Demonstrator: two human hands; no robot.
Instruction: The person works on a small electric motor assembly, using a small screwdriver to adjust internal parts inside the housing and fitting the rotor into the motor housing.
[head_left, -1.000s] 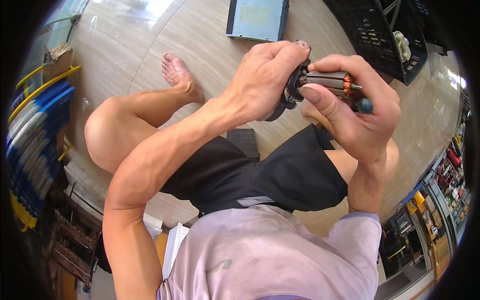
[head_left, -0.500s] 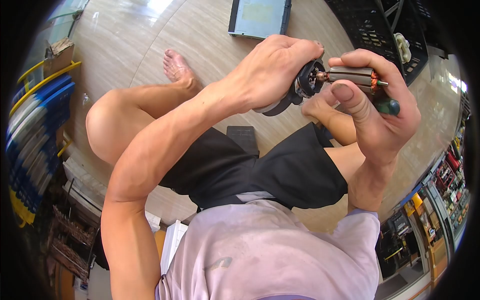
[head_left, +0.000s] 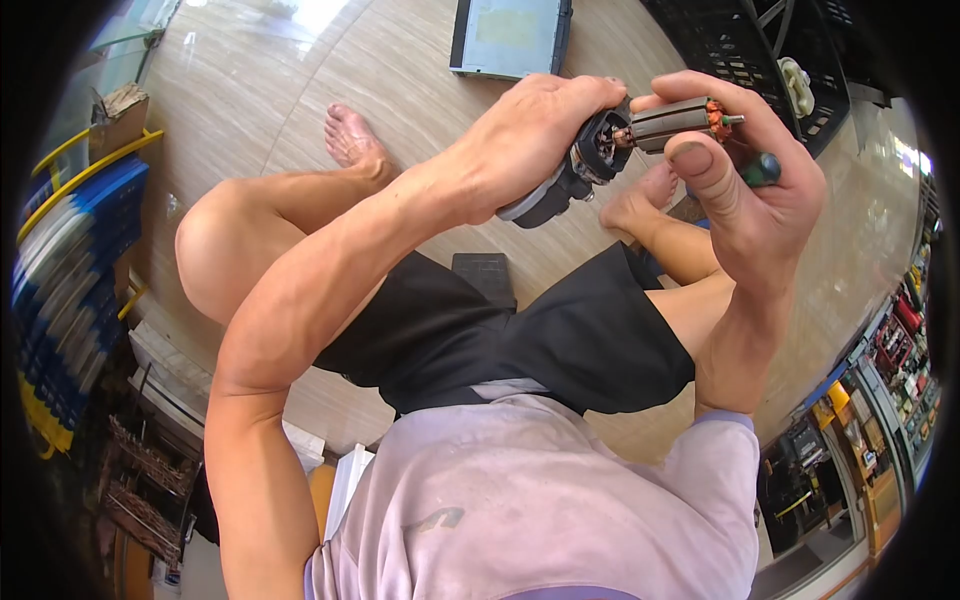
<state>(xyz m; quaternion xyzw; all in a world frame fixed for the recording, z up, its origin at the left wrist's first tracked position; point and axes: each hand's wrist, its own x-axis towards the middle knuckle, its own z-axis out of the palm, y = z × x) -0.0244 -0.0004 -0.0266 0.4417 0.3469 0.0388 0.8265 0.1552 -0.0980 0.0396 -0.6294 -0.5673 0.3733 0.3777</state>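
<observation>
My left hand is wrapped around a dark power-tool motor housing, its open end facing right. In my right hand is a motor armature, with a grey laminated core, orange-red windings and a shaft end sticking out to the right. The armature's copper commutator end is at the mouth of the housing; how deep its shaft reaches inside is hidden. My right thumb is at the core's lower side, with fingers behind and above. A dark green rounded handle is tucked in my right palm; the rest of it is hidden.
A silver box-shaped device lies on the tiled floor ahead. Black perforated crates stand at upper right. Between my legs is a small black case. Blue panels on a yellow rack stand left; crowded shelves are right.
Both hands have shifted slightly left. The armature has tilted so its far end points more upward, and more of its core shows between my right thumb and fingers.
</observation>
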